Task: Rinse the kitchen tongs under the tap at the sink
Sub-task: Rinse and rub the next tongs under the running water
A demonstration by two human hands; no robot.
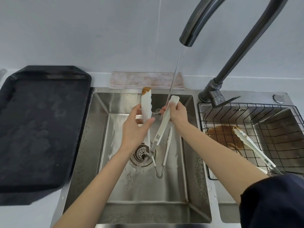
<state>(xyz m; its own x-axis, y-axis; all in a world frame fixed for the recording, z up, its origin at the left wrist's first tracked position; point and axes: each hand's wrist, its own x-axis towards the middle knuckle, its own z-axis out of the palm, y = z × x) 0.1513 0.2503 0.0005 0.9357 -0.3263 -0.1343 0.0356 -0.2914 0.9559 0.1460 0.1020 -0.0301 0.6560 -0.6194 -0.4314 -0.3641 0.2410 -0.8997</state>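
Note:
White kitchen tongs (146,106) are spread wide over the steel sink (97,129). My left hand (135,129) grips the left arm, whose tip carries a brown smear. My right hand (176,112) grips the right arm just below its clean tip. Water runs from the dark tap (187,38) in a thin stream and lands at the right arm by my right fingers. The hinge end of the tongs hangs near the round drain (141,155). A second pair of white tongs (166,150) lies on the sink floor.
A black tray (37,129) lies on the counter at the left. Behind the sink lies a folded cloth (144,79). On the right, a wire basket (246,116) in the second basin holds another stained pair of tongs (251,145) over brown residue.

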